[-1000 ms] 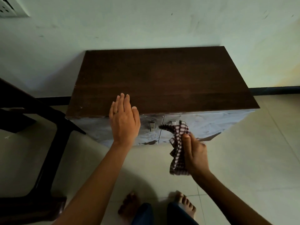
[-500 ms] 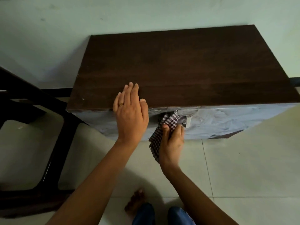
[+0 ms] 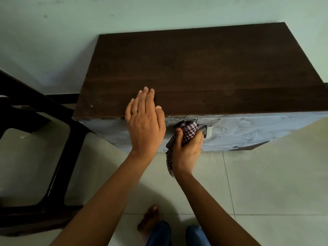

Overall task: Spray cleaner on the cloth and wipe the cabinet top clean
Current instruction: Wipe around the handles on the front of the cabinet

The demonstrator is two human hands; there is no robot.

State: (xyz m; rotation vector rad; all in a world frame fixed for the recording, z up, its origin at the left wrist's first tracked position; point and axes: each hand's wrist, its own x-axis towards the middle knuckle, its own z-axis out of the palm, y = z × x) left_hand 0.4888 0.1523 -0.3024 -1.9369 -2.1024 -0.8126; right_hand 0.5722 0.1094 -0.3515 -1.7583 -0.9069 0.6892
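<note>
I'm in a plain room of a home: pale tiled floor [image 3: 266, 183] under my bare foot [image 3: 150, 219], and a painted wall [image 3: 159, 11] on the far side. A low dark-topped cabinet [image 3: 195, 68] stands against it. A dark wooden furniture frame [image 3: 58, 157] sits at the left.

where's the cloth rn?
Head view, centre: checked cloth bunched in the right hand, pressed against the cabinet front by the handle, below the top.

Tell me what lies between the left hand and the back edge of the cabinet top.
Nothing: in the head view the cabinet top is bare dark wood from the left hand to the wall.
</note>
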